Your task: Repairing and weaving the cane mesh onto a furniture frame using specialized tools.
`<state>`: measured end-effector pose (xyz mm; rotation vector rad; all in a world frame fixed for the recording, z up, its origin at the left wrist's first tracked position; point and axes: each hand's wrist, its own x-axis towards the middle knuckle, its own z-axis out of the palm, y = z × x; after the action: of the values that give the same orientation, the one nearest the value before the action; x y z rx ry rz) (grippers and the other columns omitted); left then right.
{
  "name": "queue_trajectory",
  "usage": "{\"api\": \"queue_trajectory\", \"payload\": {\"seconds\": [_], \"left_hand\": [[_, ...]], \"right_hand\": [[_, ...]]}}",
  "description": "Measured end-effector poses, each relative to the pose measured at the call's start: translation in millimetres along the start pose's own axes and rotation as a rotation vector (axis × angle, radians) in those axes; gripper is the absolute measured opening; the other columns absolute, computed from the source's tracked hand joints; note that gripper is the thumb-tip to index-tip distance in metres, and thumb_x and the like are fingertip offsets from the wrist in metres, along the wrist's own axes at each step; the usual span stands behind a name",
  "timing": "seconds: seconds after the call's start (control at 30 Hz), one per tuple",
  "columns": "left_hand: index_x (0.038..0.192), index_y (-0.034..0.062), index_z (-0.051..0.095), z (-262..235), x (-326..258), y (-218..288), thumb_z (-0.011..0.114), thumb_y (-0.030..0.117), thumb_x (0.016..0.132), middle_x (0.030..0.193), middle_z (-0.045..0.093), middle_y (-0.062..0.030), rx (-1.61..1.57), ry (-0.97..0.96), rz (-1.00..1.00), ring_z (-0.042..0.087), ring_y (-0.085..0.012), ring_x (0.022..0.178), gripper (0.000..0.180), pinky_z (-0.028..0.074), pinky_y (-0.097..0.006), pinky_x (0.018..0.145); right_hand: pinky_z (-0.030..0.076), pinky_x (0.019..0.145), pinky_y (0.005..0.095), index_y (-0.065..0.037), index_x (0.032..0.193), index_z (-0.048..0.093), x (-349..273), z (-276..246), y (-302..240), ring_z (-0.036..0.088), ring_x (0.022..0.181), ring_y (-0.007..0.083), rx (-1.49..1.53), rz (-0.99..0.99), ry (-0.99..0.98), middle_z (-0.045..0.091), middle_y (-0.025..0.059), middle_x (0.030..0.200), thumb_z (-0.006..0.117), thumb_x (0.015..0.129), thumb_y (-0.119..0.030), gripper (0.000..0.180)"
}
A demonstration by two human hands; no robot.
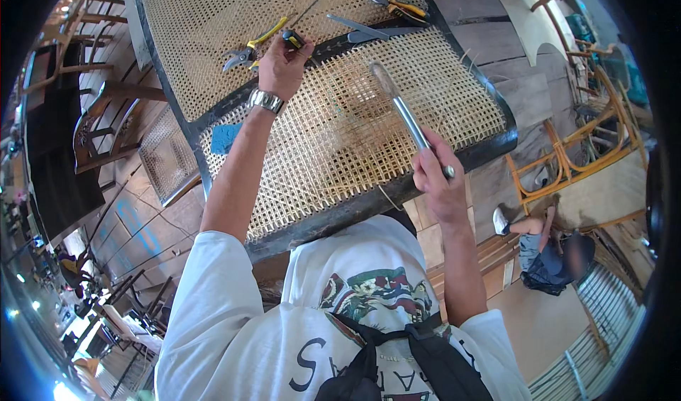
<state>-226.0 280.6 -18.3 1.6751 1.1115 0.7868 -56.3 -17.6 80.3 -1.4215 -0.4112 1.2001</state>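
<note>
My left hand, with a metal watch at its wrist, is closed around the black and yellow handle of a screwdriver. The long thin shaft points away to the far right, over the woven cane. In my right hand is a hammer, gripped near the end of its shiny metal shaft. Its worn brownish head hangs above the nearer cane panel. Yellow-handled pruning shears lie just left of my left hand. The cane is set in a dark frame directly before me.
Yellow and black pliers and flat metal tools lie on the far panel. A blue piece rests at the left edge. Chair frames stand on the right, near a person. More wooden furniture is at left.
</note>
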Motion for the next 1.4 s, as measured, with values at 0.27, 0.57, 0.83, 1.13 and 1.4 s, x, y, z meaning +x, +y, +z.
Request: {"api": "queue_trajectory", "payload": {"seconds": [0.27,0.57,0.83,1.13,1.4], "left_hand": [[0.105,0.0089,0.068,12,6,15,0.078,0.033,0.088,0.079,0.072,-0.009,0.34,-0.119,0.16,0.067,-0.02,0.067,0.03,0.052,-0.035,0.064],[0.109,0.0058,0.068,0,-3,4,0.077,0.03,0.09,0.095,0.076,-0.0048,0.11,0.016,0.048,0.071,-0.0145,0.087,0.032,0.054,-0.029,0.077],[0.105,0.0057,0.068,4,-4,6,0.077,0.027,0.09,0.093,0.075,-0.0044,0.282,-0.184,0.011,0.069,-0.0115,0.085,0.027,0.053,-0.029,0.074],[0.104,0.0057,0.07,2,-4,9,0.079,0.026,0.087,0.086,0.077,-0.0071,0.136,-0.142,0.118,0.074,-0.0149,0.08,0.028,0.055,-0.029,0.07],[0.102,0.004,0.068,3,-10,30,0.078,0.021,0.089,0.086,0.075,-0.0044,0.249,-0.22,0.07,0.064,-0.0065,0.073,0.024,0.052,-0.026,0.067]], "right_hand": [[0.037,0.053,0.0197,-0.002,0.133,0.057,91,30,4,0.047,0.063,0.0044,-0.185,-0.01,-0.05,0.056,-0.0011,0.082,0.055,0.101,-0.018,0.036],[0.041,0.061,0.021,-0.001,0.131,0.06,96,23,-5,0.05,0.069,0.0054,-0.142,-0.011,-0.06,0.056,-0.0012,0.082,0.054,0.1,-0.02,0.037],[0.043,0.062,0.0235,0.001,0.131,0.061,93,27,-3,0.052,0.071,0.0071,-0.214,0.047,-0.106,0.058,-0.0005,0.081,0.057,0.099,-0.022,0.039],[0.04,0.057,0.0217,0.001,0.127,0.063,90,17,-2,0.05,0.066,0.0056,-0.12,0.045,-0.015,0.058,-0.0013,0.078,0.058,0.097,-0.021,0.037],[0.033,0.048,0.0171,-0.002,0.133,0.058,88,15,-8,0.042,0.057,0.0012,-0.168,0.178,-0.212,0.054,-0.0029,0.078,0.057,0.1,-0.017,0.037]]}}
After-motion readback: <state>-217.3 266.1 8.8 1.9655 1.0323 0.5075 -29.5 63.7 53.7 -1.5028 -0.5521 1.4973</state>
